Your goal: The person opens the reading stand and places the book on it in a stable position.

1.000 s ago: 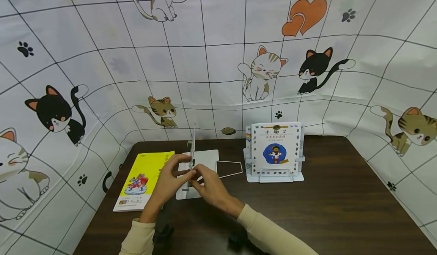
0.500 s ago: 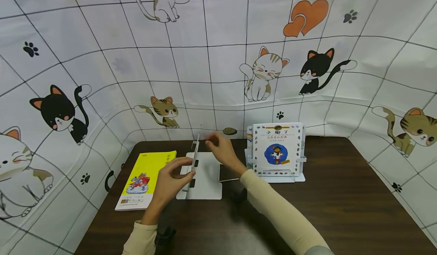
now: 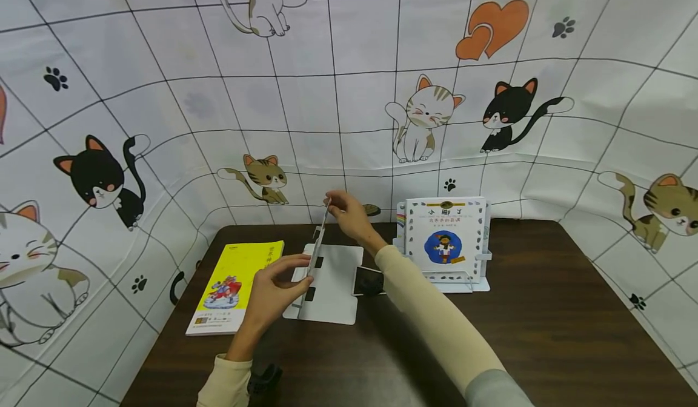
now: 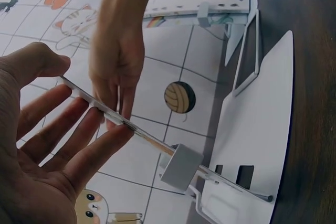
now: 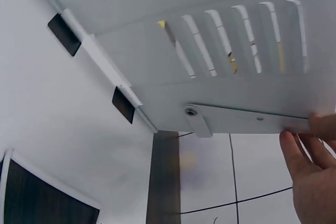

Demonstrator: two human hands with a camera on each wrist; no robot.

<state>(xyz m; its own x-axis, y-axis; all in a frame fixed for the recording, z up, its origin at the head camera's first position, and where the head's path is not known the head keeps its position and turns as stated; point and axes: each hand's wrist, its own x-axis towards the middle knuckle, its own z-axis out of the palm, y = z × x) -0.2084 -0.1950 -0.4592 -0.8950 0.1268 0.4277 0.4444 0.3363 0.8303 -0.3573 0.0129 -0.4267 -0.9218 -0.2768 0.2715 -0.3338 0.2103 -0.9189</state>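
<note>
A white metal book stand has its base plate [image 3: 339, 280] flat on the table and its thin back panel [image 3: 319, 246] raised, seen nearly edge-on in the head view. My left hand [image 3: 275, 289] pinches the panel's near edge between thumb and fingers. At the far top corner, my right hand [image 3: 351, 216] pinches the edge. The right wrist view shows the panel's slotted face [image 5: 157, 66] and a narrow pivoted strip [image 5: 236, 118], its end at the right fingers [image 5: 299, 156]. A grey clip [image 4: 181, 167] sits on the panel's edge, and a wire loop [image 4: 258, 40] extends from the base.
A yellow book [image 3: 234, 292] lies left of the stand. To the right, a second white stand [image 3: 480, 287] holds a white picture book [image 3: 444, 225] upright. A cat-printed cloth [image 3: 305, 110] hangs behind the dark wooden table [image 3: 518, 310].
My right hand has left the panel's near edge beside the left hand and moved away to its far top corner. The panel leans slightly more to the right; the left hand keeps its hold.
</note>
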